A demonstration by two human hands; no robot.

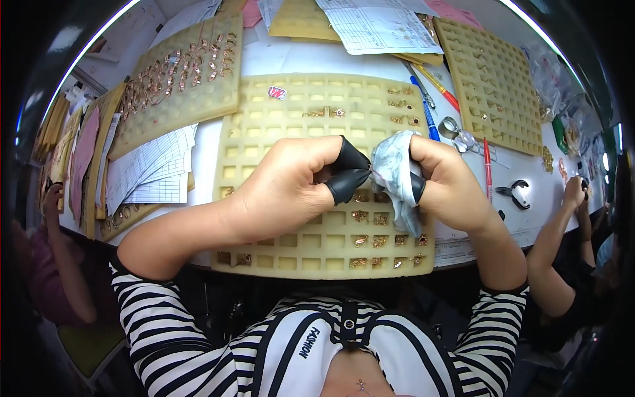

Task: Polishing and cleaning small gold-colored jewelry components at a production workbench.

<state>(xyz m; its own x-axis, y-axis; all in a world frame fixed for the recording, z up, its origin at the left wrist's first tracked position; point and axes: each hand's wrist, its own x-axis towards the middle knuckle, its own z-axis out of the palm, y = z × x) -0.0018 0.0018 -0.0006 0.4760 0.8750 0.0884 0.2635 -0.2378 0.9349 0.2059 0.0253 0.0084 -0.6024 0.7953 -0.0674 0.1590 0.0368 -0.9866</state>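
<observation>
My left hand (291, 175) wears black finger cots on thumb and index finger, and these tips are pinched together. Between them is something tiny and dark that I cannot make out, touching the cloth. A pale blue-grey cloth (395, 169) is bunched in my right hand (453, 182), which also has black cots. The cloth's loose end hangs down. Both hands meet above a yellowish tray with square cells (317, 272). Gold-coloured rings (379, 241) sit in several cells at its lower right, and a few more rings (327, 113) lie in its upper part.
Another ring tray (225, 92) stands at the left above paper slips (155, 169); a third tray (522, 79) is at the right. Nearby lie a blue pen (425, 109), a red pen (488, 169) and pliers (516, 194). Other people's hands show at both sides.
</observation>
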